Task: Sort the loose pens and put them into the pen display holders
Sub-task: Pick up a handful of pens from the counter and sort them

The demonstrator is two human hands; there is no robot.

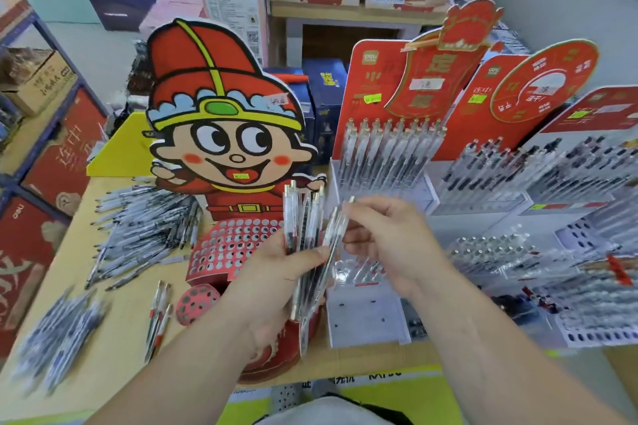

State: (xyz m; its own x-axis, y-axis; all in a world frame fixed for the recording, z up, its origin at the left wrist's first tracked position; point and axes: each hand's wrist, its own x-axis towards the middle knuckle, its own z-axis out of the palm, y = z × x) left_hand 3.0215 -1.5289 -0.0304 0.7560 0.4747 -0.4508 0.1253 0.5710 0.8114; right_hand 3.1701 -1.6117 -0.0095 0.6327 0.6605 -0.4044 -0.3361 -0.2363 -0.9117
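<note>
My left hand (272, 272) grips a bundle of clear pens (303, 217) with their silver tops pointing up, in front of the red cartoon-figure holder (228, 245) with its perforated tray. My right hand (383, 235) pinches one pen (340, 221) at the bundle's right edge. Loose pens (145, 228) lie heaped on the table to the left, with a second heap (62, 335) at the near left. A white and red holder (390, 155) behind my hands carries a row of clear pens.
More filled pen displays (538, 169) stand at the right, with further pen trays (518, 252) below them. A white holder base (366, 317) sits under my right wrist. Three pens (158, 310) lie near the table's front. Boxes (234, 0) line the back, and shelving (45, 134) the left.
</note>
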